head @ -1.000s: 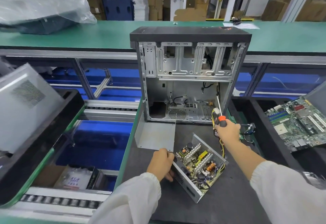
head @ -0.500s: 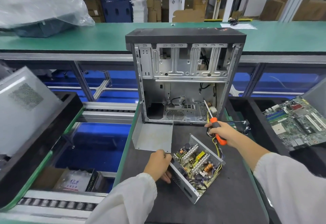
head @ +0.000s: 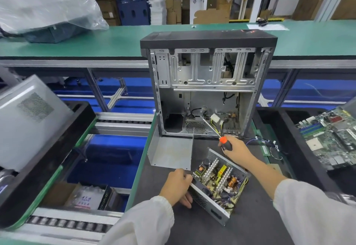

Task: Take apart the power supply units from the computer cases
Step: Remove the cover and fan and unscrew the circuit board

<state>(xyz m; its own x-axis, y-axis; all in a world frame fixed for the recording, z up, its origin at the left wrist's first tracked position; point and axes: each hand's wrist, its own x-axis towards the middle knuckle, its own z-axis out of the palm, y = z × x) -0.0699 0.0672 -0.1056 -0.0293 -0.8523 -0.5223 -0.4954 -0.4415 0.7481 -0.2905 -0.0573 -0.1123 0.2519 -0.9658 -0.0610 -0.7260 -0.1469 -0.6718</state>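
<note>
- Left hand [head: 176, 186] has its grip clamped on the near-left edge of the opened power supply unit [head: 217, 186], which sits tilted on the dark bench [head: 256, 225], circuit board showing
- Right hand [head: 236, 148] wrapped tight round the screwdriver [head: 217, 135], shaft angled up-left into the computer case [head: 206, 82]
- Case stands upright just behind the unit, side open
- Loose metal cover [head: 171, 151] lies beside the case; motherboard [head: 331, 136] far right
</note>
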